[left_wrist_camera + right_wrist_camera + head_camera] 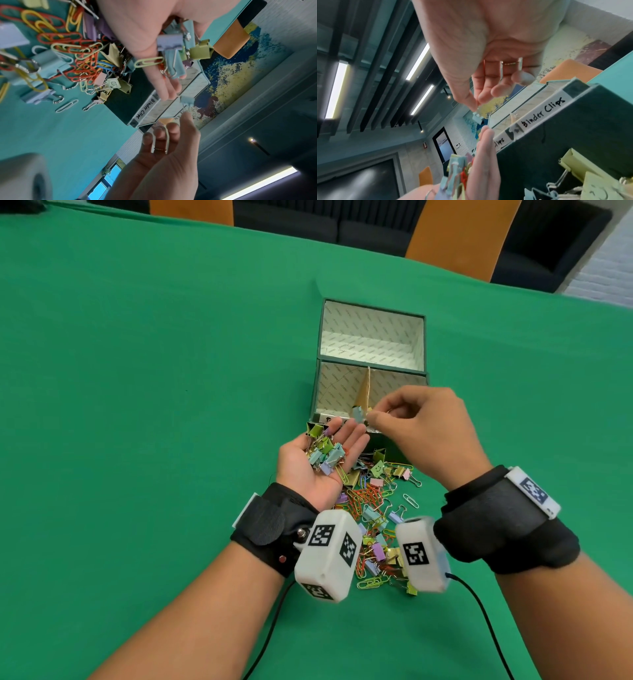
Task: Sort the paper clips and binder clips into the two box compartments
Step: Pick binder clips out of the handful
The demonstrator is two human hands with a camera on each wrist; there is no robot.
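A dark green box (317, 392) stands open, split by a cardboard divider (364, 388) into two compartments. Its front rim carries a "Binder Clips" label (542, 112) on the right half. My right hand (371, 416) pinches a small light-blue binder clip (359, 414) by its wire handles just above the front rim, near the divider. Directly in front of the box my left hand (342, 440) lies palm up, carrying a heap of pastel binder clips (325, 451) and a few paper clips. The same blue clip (187, 100) hangs between both hands' fingertips.
A mixed pile of coloured paper clips and binder clips (373, 508) lies on the green tablecloth (154, 405) between my wrists and the box. The box lid (371, 333) stands open behind the compartments. Chairs line the table's far edge.
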